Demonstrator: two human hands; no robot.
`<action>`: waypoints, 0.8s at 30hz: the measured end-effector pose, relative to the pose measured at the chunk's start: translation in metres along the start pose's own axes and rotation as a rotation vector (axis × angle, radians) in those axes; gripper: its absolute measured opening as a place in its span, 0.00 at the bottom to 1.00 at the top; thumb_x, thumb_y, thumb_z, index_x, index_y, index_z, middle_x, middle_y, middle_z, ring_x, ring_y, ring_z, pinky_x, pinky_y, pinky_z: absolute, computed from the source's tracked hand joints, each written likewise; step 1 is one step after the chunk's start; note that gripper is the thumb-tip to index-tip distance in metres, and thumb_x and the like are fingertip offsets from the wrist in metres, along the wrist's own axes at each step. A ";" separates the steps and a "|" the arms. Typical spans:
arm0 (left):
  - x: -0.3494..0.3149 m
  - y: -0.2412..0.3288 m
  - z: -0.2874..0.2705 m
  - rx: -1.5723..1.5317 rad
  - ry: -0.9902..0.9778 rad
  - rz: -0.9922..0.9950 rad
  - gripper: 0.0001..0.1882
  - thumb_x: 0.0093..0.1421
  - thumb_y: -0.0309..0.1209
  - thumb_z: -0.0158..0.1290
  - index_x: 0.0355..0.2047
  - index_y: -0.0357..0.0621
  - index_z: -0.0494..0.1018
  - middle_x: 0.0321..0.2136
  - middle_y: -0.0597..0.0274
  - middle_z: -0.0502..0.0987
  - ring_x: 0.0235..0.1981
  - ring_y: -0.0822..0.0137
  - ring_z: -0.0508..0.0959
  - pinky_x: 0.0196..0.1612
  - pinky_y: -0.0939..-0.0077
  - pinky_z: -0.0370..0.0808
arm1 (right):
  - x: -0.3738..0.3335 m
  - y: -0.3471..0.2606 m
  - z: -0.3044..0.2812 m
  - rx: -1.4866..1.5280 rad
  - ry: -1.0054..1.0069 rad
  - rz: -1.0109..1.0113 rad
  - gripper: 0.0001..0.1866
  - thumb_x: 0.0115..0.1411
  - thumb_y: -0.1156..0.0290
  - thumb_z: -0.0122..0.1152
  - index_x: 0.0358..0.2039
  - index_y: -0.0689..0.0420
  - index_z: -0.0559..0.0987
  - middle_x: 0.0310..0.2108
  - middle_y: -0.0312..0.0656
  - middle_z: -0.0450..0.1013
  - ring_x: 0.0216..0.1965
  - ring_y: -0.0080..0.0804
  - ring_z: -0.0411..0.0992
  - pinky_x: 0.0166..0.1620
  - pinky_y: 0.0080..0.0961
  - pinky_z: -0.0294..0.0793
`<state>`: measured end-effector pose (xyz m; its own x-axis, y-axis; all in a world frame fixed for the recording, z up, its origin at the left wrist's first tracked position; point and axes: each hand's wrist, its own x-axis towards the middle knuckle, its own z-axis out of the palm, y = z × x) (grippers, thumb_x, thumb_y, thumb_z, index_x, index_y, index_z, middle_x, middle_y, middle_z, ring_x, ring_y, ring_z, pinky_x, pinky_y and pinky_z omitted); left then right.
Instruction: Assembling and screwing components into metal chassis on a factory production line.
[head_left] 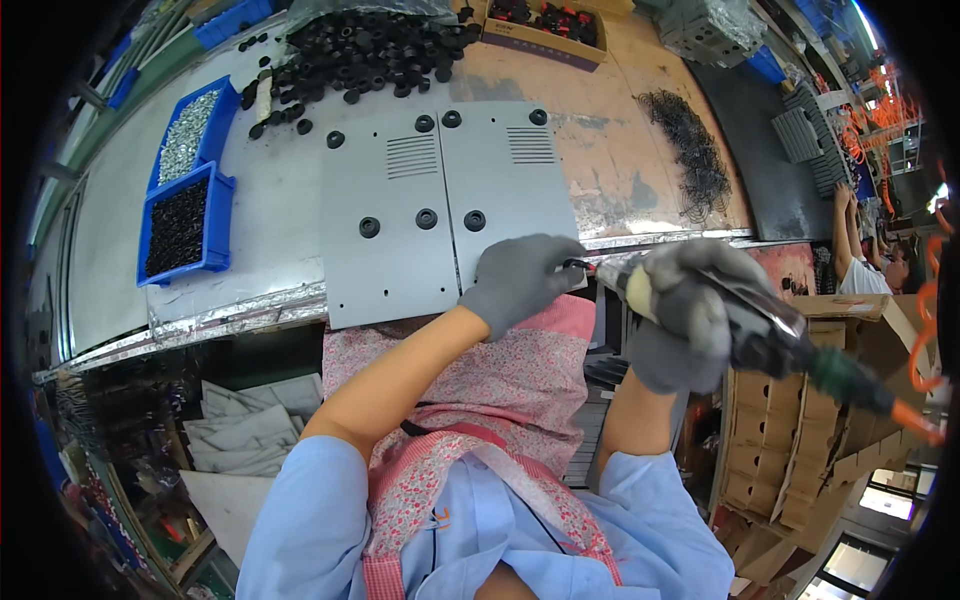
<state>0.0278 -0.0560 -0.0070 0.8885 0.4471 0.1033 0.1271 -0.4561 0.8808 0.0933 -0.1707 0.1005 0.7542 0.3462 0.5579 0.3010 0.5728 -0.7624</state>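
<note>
My right hand (pixel 690 310), in a grey glove, is wrapped round a power screwdriver (pixel 765 335) whose tip points left. The gloved left hand (pixel 520 280) pinches a small black piece (pixel 576 264) right by that tip; its exact kind is too small to tell. Under and beyond the left hand, two grey metal panels (pixel 390 270) with vent slots lie side by side at the table's near edge. Black round rubber feet (pixel 426 218) sit on both panels. My left hand covers the near right part of the right panel (pixel 510 190).
Left of the panels stand a blue bin of small black parts (pixel 228 220) and a blue bin of silver parts (pixel 222 100). A heap of black rubber feet (pixel 370 60) lies beyond, beside a cardboard box (pixel 545 45). Black wire rings (pixel 690 150) lie right. An orange hose (pixel 915 425) trails from the screwdriver.
</note>
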 end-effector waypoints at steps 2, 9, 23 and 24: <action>0.000 0.007 -0.024 -0.672 -0.082 -0.385 0.15 0.62 0.41 0.48 0.44 0.50 0.72 0.28 0.63 0.75 0.29 0.66 0.78 0.25 0.70 0.71 | -0.005 -0.024 0.007 0.075 -0.074 -0.064 0.22 0.51 0.65 0.62 0.43 0.59 0.66 0.29 0.47 0.70 0.26 0.33 0.71 0.31 0.32 0.74; -0.053 -0.003 -0.054 -1.747 -0.137 -0.571 0.27 0.68 0.46 0.36 0.54 0.33 0.57 0.43 0.47 0.70 0.45 0.52 0.75 0.45 0.64 0.78 | -0.034 -0.027 0.005 0.198 -0.333 -0.186 0.27 0.52 0.69 0.53 0.54 0.60 0.65 0.38 0.50 0.70 0.29 0.30 0.70 0.32 0.30 0.70; -0.095 -0.010 -0.052 -1.519 -0.221 -0.508 0.17 0.65 0.39 0.45 0.45 0.37 0.67 0.26 0.66 0.71 0.18 0.81 0.67 0.15 0.92 0.59 | -0.049 -0.035 0.038 0.205 -0.281 -0.059 0.26 0.53 0.57 0.66 0.44 0.57 0.64 0.33 0.47 0.70 0.27 0.33 0.72 0.30 0.33 0.77; -0.096 -0.008 -0.053 -1.536 -0.256 -0.505 0.16 0.65 0.40 0.46 0.44 0.38 0.68 0.24 0.67 0.71 0.15 0.82 0.64 0.13 0.92 0.56 | -0.050 -0.035 0.040 0.214 -0.270 -0.053 0.26 0.53 0.57 0.66 0.44 0.57 0.64 0.34 0.47 0.70 0.27 0.33 0.72 0.31 0.33 0.77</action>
<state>-0.0815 -0.0544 0.0001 0.9609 0.1020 -0.2576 0.0167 0.9068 0.4212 0.0217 -0.1782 0.1128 0.5507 0.4791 0.6835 0.1854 0.7282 -0.6598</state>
